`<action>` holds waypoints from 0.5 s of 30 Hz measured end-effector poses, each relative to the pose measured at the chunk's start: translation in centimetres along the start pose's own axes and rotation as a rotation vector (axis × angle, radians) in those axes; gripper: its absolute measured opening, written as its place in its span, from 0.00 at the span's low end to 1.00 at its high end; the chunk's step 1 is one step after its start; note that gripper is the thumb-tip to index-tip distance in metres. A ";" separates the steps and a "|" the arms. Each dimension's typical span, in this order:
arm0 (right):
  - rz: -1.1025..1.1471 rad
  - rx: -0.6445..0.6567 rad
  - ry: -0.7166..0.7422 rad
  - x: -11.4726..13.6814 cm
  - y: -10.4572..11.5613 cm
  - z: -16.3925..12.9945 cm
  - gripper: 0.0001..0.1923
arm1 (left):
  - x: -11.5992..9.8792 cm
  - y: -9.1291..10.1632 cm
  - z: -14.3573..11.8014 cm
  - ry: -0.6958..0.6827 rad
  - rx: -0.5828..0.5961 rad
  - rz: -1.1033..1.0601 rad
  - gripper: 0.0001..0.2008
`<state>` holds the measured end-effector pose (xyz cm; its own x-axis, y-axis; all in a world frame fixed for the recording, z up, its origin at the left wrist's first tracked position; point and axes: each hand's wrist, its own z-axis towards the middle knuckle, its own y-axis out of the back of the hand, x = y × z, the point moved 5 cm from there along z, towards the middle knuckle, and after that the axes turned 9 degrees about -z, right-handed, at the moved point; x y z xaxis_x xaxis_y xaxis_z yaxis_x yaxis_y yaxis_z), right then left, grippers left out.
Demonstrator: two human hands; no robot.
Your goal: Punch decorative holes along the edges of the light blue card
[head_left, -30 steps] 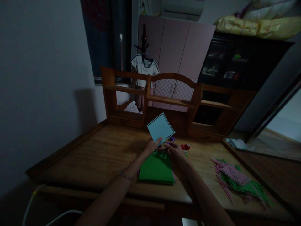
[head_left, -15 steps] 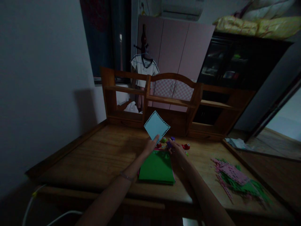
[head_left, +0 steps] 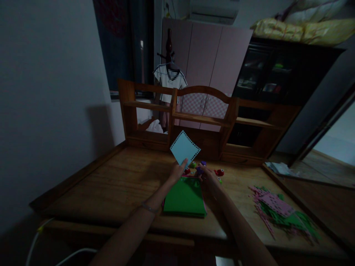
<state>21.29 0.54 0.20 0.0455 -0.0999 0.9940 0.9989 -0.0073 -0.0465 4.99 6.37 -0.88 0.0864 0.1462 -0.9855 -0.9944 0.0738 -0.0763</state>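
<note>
A light blue square sheet [head_left: 185, 147] with a row of dark holes along its edges stands up on one corner, that corner in the grip of my left hand [head_left: 177, 172]. My right hand [head_left: 208, 175] is closed around a small purple piece [head_left: 199, 169], whose kind I cannot make out. Below both hands lies a stack of green sheets [head_left: 184, 197] with pink edges showing. Around my fingers are small toy-like pieces with eyes: a green one [head_left: 193, 164], a red one [head_left: 187, 171], and another red one [head_left: 220, 172] right of my right hand.
A heap of pink and green strips [head_left: 280, 208] lies on the right of the wooden desk [head_left: 111, 181]. Along the desk's back rises a wooden shelf unit [head_left: 202, 117]. The wall [head_left: 55, 92] borders the left side. A white cable [head_left: 34, 242] hangs at the front left.
</note>
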 end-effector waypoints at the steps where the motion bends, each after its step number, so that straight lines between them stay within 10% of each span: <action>1: 0.011 -0.005 0.003 0.0 0.1 0.1 0.21 | 0.0 0.0 0.0 -0.004 0.002 0.011 0.25; 15: -0.004 -0.090 -0.073 -0.2 0.9 0.6 0.26 | -0.4 0.4 0.3 -0.102 -0.062 -0.006 0.23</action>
<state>22.18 1.11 -0.03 0.0457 -0.0270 0.9986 0.9941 -0.0967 -0.0481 4.60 6.64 -0.46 0.0954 0.2455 -0.9647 -0.9954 0.0142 -0.0948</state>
